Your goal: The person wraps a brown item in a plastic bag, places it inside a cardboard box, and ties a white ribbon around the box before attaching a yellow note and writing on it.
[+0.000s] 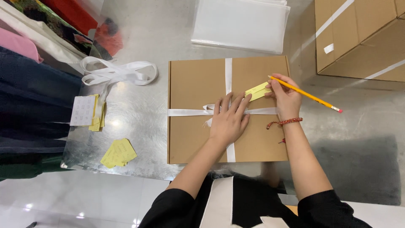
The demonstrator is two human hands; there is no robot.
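Two hands on a flat brown cardboard box (pixel 194 90) sitting on the metal table (pixel 139 109), biggest thing going. White ribbon (pixel 228 69) crosses over the box. Left hand (pixel 228 120) lies flat, fingers spread, right on the ribbon crossing. Right hand (pixel 286 99) pinches a yellow pencil (pixel 310 96) and touches the small yellow tag (pixel 257 91) near the box's right edge.

A flat brown box (pixel 194 86) is tied with white ribbon (pixel 228 69) – a small yellow tag (pixel 257 90) is laid on top – a yellow pencil (pixel 308 95) is tilted over it
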